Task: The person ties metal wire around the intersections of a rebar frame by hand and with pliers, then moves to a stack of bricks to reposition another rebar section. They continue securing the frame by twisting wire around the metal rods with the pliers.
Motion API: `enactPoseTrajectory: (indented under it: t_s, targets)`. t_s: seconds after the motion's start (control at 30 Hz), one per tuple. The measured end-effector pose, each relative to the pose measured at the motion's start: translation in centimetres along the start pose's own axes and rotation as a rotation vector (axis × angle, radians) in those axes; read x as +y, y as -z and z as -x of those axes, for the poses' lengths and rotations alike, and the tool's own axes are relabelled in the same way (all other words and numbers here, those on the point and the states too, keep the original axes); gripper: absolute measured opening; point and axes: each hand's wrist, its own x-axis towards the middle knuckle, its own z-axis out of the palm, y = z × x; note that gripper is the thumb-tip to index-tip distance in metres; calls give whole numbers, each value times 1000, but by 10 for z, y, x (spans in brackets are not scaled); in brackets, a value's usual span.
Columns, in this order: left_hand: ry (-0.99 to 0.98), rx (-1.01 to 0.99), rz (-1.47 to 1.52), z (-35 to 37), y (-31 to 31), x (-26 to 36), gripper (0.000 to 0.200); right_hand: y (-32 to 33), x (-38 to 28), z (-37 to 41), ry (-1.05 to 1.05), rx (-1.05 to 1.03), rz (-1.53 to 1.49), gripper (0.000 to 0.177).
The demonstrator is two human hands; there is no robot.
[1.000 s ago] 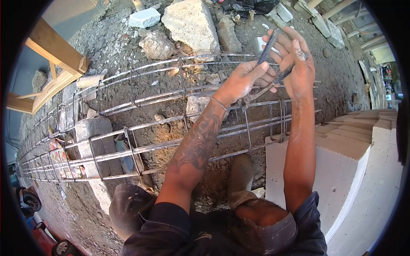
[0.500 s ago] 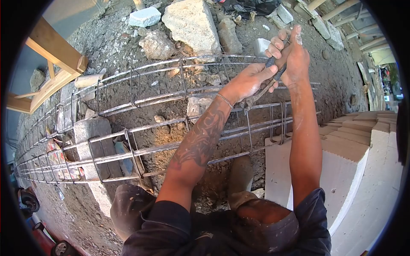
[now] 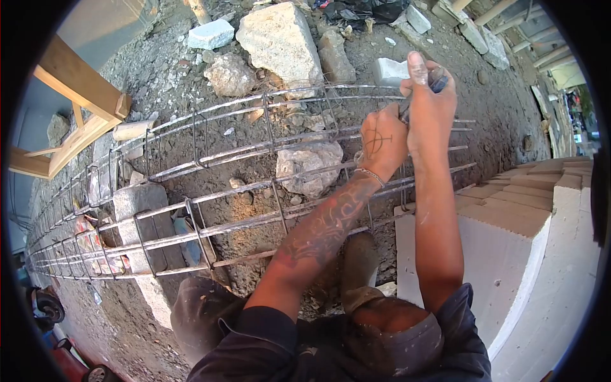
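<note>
My right hand [image 3: 429, 95] is wrapped around a dark-gripped hand tool, apparently pincers [image 3: 438, 81], with the thumb pointing up. Just below and left of it, my left hand [image 3: 384, 141] is a fist with its back towards me. Its fingertips and whatever they hold are hidden, though a dark bit shows between the two hands. Both hands are over the right end of a rebar cage [image 3: 242, 226], made of long bars with wire-like stirrups. The pincers' jaws are out of sight behind my hands.
Beneath and beyond the cage lie a rough stone [image 3: 309, 167], a concrete block [image 3: 143, 210] and a large pale rock [image 3: 280, 44]. Stacked white blocks [image 3: 477, 254] stand close on my right. A wooden frame [image 3: 79, 83] rises at the left. Rubble covers the ground.
My left hand has turned over, back now up, and shifted right and down. My right hand has moved slightly left and down. The pincers' head, visible earlier, is now hidden.
</note>
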Motion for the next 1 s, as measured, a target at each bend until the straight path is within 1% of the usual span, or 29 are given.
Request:
enactPoseTrajectory:
  t_s: [0.07, 0.1, 0.13, 0.2, 0.23, 0.27, 0.33, 0.37, 0.4, 0.47, 0.5, 0.53, 0.57, 0.6, 0.63, 0.67, 0.7, 0.77, 0.8, 0.87, 0.9, 0.97, 1.0]
  targets:
    - [-47, 189, -33, 7, -7, -11, 31, -12, 4, 11, 96, 101, 159, 41]
    - [-52, 260, -56, 7, -12, -16, 31, -14, 8, 7, 88, 68, 168, 39]
    - [-54, 250, -56, 11, -10, -10, 31, -13, 5, 6, 84, 77, 169, 39]
    - [107, 382, 0, 8, 3, 9, 32, -14, -7, -2, -90, -174, -21, 36]
    - [18, 335, 29, 7, 10, 7, 35, -9, -8, -8, -109, -291, -204, 36]
    - [22, 326, 22, 4, 24, 10, 35, -1, -6, -12, -119, -285, -208, 36]
    - [-220, -99, -153, -12, 54, 17, 28, 17, -1, -20, -148, -509, -430, 40]
    - [-217, -329, -183, -22, 68, 21, 32, 25, 2, -19, -144, -519, -469, 42]
    - [-218, -335, -185, -29, 64, 17, 32, 36, 9, -18, -144, -513, -472, 42]
    - [-204, -695, -190, -40, 54, 10, 37, 55, 26, -20, -99, -522, -676, 40]
    - [-235, -734, -219, -32, 43, 9, 38, 64, 32, -21, -102, -523, -683, 40]
    - [-228, -744, -222, -29, 34, 8, 38, 74, 38, -19, -126, -520, -803, 39]
    - [-126, -873, -41, -26, 25, 6, 37, 84, 44, -17, -147, -514, -922, 38]
    - [-22, -993, 145, -25, 17, 4, 36, 92, 51, -16, -152, -506, -922, 38]
    - [-17, -1069, 49, -27, 15, 9, 33, 98, 55, -13, -162, -456, -958, 37]
    - [-14, -1076, 49, -30, 11, 7, 33, 102, 57, -12, -167, -407, -993, 36]
    - [8, -1141, 20, -33, 7, 6, 34, 104, 59, -12, -154, -404, -984, 32]
    - [36, -1256, -55, -40, 7, 9, 36, 108, 64, -14, -152, -404, -988, 30]
    - [34, -1255, -63, -43, 7, 11, 36, 107, 66, -15, -157, -416, -995, 29]
    - [47, -1361, -142, -47, 6, 13, 41, 106, 66, -15, -183, -389, -995, 28]
    - [48, -1365, -147, -46, 5, 12, 41, 106, 66, -15, -203, -319, -950, 27]
    - [-10, -1172, -248, -38, 3, 8, 46, 103, 63, -10, -218, -154, -835, 24]
    - [-14, -1176, -255, -37, 2, 7, 46, 101, 60, -9, -214, -147, -841, 24]
